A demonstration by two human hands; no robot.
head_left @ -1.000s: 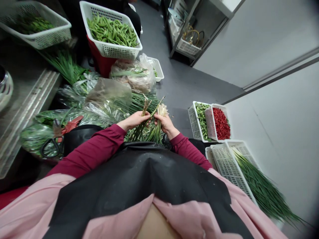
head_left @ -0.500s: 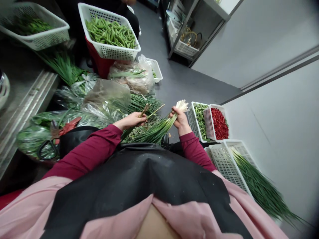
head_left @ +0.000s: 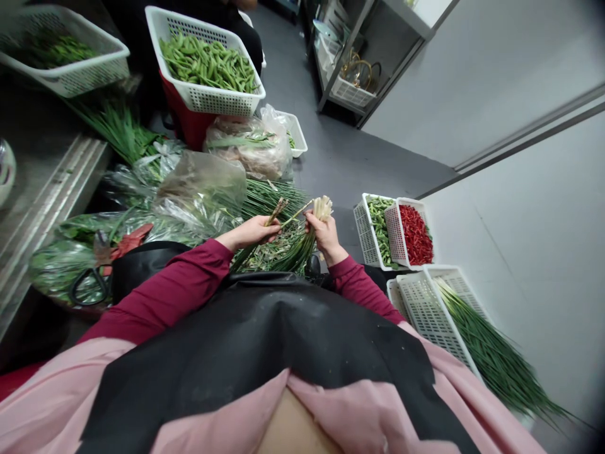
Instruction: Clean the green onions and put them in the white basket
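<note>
My left hand (head_left: pixel 255 232) is closed round a few scallions with brownish ends (head_left: pixel 278 210). One thin pale stalk (head_left: pixel 297 213) sticks out from it towards the right. Wrapped in my right hand (head_left: pixel 325 236) is a bunch of cleaned scallions (head_left: pixel 323 207), white ends up and green leaves trailing down to the left. The fingertips of that hand meet the far end of the thin stalk; whether they pinch it is hard to make out. Below both hands lie scattered trimmings (head_left: pixel 269 252), with a pile of green scallions (head_left: pixel 271 194) just beyond.
On the right stand baskets of green peppers (head_left: pixel 379 221), red chillies (head_left: pixel 416 234) and long scallions (head_left: pixel 491 347). To the left are plastic bags of greens (head_left: pixel 201 186) and scissors (head_left: pixel 89 285). A basket of green peppers (head_left: pixel 208 63) stands farther off, near another person's dark-clothed leg (head_left: pixel 253 41).
My right hand has moved left with its scallion bunch, so it is now close to my left hand and at the thin stalk's end. My left hand has barely moved.
</note>
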